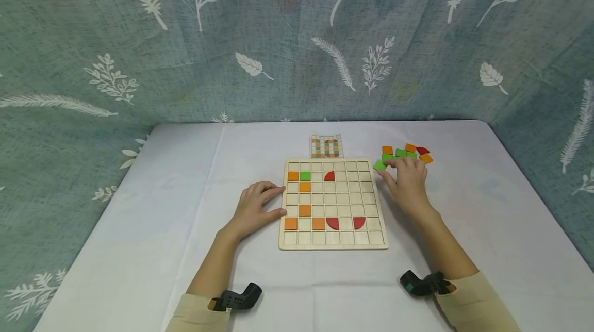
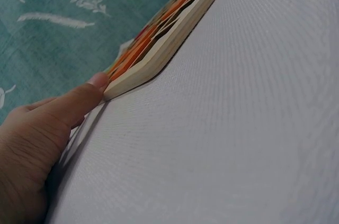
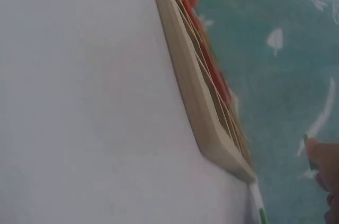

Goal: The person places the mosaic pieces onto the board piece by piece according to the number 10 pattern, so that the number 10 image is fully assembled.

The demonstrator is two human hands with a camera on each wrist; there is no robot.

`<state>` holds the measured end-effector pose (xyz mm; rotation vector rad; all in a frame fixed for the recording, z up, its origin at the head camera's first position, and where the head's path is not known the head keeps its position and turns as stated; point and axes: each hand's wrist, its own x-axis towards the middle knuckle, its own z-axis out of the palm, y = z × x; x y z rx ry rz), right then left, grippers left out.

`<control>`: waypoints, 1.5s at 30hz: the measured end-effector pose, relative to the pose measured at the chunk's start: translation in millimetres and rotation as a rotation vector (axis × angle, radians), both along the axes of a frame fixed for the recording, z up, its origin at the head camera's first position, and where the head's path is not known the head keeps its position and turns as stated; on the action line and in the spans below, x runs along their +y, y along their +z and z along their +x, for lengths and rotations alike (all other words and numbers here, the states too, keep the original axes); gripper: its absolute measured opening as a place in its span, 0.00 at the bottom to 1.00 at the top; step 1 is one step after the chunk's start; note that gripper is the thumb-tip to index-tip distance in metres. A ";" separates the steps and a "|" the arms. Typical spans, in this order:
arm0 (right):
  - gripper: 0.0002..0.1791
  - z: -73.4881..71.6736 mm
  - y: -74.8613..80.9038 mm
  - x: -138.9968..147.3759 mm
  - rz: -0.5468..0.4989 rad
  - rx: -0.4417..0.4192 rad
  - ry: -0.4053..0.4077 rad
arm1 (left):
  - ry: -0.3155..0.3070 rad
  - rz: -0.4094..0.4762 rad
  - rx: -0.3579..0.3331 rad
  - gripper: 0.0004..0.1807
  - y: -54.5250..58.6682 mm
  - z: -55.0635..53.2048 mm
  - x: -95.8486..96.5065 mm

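A square wooden grid board (image 1: 330, 198) lies on the table with several orange square tiles (image 1: 304, 211), one green square tile (image 1: 304, 176) and 3 red quarter-circle tiles (image 1: 332, 223) in its cells. My left hand (image 1: 254, 208) touches the board's left edge, thumb and fingers spread apart; in the left wrist view its thumb (image 2: 87, 97) meets the board's side near a corner. Beyond the board's upper right corner, my right hand (image 1: 408, 182) pinches a green square tile (image 3: 309, 151) between thumb and finger. Its lower fingers are partly out of the right wrist view.
Loose green, orange and red tiles (image 1: 411, 148) lie in a cluster just beyond my right hand. A small printed pattern card (image 1: 326, 146) lies behind the board's far edge. White cloth (image 1: 241, 146) covers the table, and a leaf-patterned curtain (image 1: 287, 64) hangs behind it.
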<state>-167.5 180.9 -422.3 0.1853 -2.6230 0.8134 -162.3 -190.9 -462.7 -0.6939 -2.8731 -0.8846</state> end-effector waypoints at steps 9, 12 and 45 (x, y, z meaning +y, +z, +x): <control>0.18 4.2 2.3 -29.9 0.025 0.030 0.122 | 0.008 -0.006 -0.003 0.32 0.9 0.4 0.1; 0.19 4.7 3.7 -41.0 0.020 0.012 0.157 | 0.012 0.004 -0.005 0.32 1.4 0.0 -0.1; 0.15 -2.2 -20.1 -120.7 0.089 -0.154 0.452 | 0.007 0.002 -0.022 0.32 1.9 -0.4 2.1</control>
